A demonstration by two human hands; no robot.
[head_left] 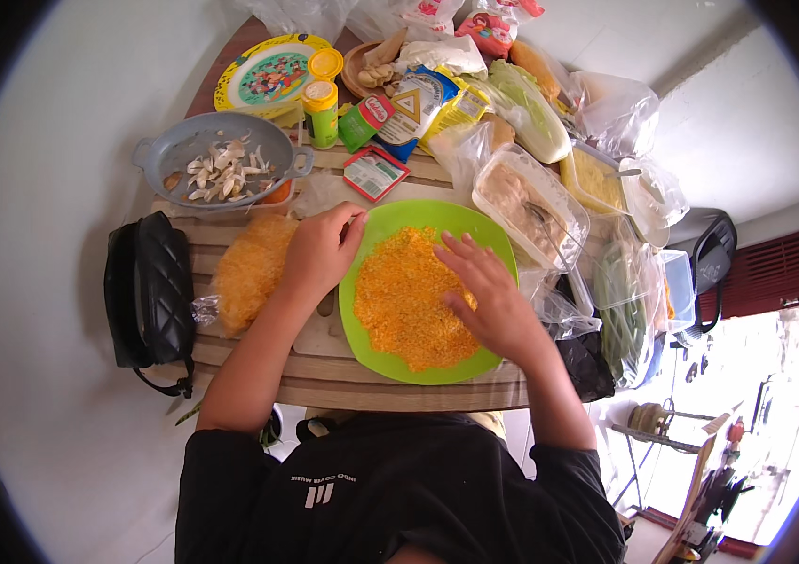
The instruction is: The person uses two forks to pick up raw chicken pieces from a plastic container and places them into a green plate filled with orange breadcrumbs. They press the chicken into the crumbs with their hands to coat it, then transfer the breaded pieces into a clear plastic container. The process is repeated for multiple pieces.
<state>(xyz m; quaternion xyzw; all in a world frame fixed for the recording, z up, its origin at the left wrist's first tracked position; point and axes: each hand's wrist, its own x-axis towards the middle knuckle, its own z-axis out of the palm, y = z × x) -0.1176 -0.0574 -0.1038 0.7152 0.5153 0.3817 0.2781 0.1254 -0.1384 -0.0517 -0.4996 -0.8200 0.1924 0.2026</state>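
Observation:
A square-sided green plate lies before me, spread with a layer of orange breadcrumbs. At its upper left rim is my left hand, thumb and fingers closed on the edge. My right hand is over the right part of the crumbs, palm down and fingers apart, holding nothing; whether it touches them I cannot tell. Left of the plate, partly behind my left forearm, sits a clear bag of orange crumbs. Beyond the plate's right side, a plastic tub of pale brown paste has a metal spoon in it.
A grey pan with garlic peelings stands at back left, above a black quilted bag. Seasoning packets, a yellow-lidded shaker and a napa cabbage crowd the back. Another tub and bagged greens line the right edge.

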